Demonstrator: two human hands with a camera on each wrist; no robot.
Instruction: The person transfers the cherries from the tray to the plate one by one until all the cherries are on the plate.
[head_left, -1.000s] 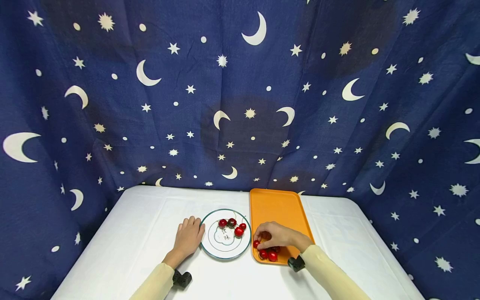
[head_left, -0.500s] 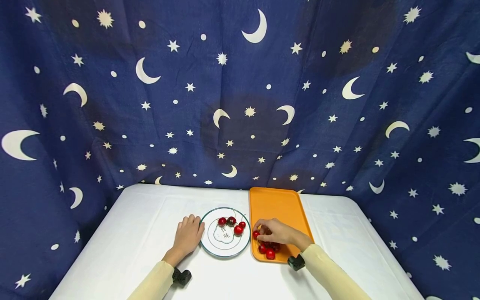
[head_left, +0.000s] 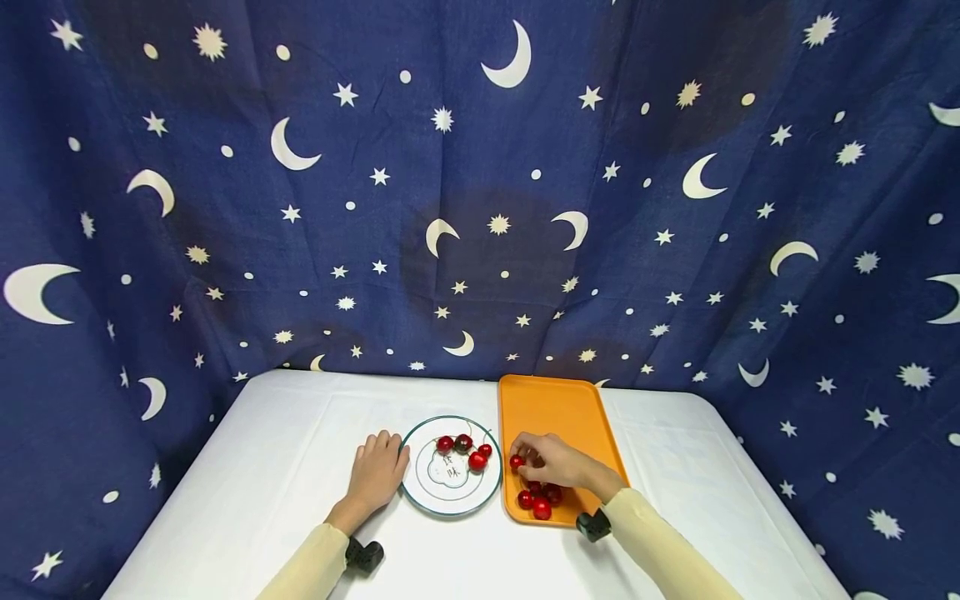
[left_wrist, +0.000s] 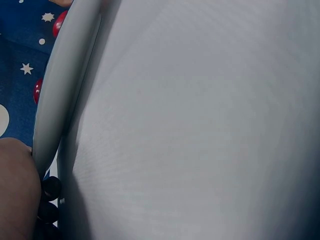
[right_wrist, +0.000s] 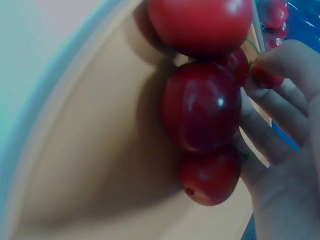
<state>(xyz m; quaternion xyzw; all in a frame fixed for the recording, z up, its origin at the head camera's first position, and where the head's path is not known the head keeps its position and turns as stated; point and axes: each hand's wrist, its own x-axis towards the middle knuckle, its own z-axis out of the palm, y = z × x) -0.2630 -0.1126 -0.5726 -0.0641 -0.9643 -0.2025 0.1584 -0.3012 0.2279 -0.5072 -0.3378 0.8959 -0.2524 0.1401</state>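
Observation:
My right hand (head_left: 522, 461) hovers over the left side of an orange tray (head_left: 558, 408) and pinches one red cherry (head_left: 516, 461) in its fingertips. In the right wrist view that cherry (right_wrist: 265, 77) sits between thumb and fingers (right_wrist: 280, 107), just beyond three cherries (right_wrist: 202, 107) lying on the tray (right_wrist: 95, 165). The same loose cherries (head_left: 540, 502) lie near the tray's front corner. My left hand (head_left: 382, 457) rests flat on the white cloth, touching the left rim of a green-edged white plate (head_left: 416, 492) that holds several cherries (head_left: 465, 450).
The white-covered table (head_left: 285, 450) is backed and flanked by a dark blue curtain (head_left: 480, 208) with moons and stars. The left wrist view shows mostly cloth (left_wrist: 200, 130) and the plate's rim (left_wrist: 65, 85) edge-on. Bare cloth lies left of the plate and right of the tray.
My right hand has lifted one cherry off the pile at the tray's front and carried it a little farther from me along the tray's left edge. The left hand has stayed put.

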